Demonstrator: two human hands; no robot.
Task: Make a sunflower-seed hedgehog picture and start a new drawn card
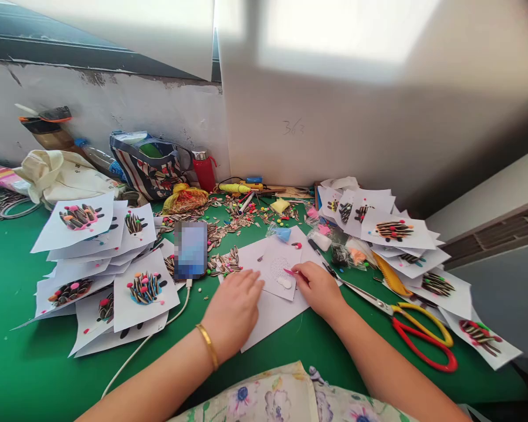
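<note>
— Status of right hand [319,290]?
— Clamped on pink piece [288,271], over small card [280,264].
— And left hand [235,305]?
— Loosely extended, at card's left edge.
— Card where?
— On white sheet [268,319], right of phone [190,252].

Handwritten number [294,127] on white wall covering [264,155], thin grey strokes, seems 363, last digit unsure; marks on cream cloth bag [55,176] too small to read; phone [190,249] screen blurred, illegible

On the desk [9,351] before me, a card [275,253] lies on a sheet [266,322], between my left hand [240,299] and right hand [320,287]. Left, a phone [190,252], then a card pile [92,266]; right, scissors [382,305], another pile [416,258] behind. Seeds [233,224] lie behind the sheet, before possibly a glue gun [235,188].
</note>
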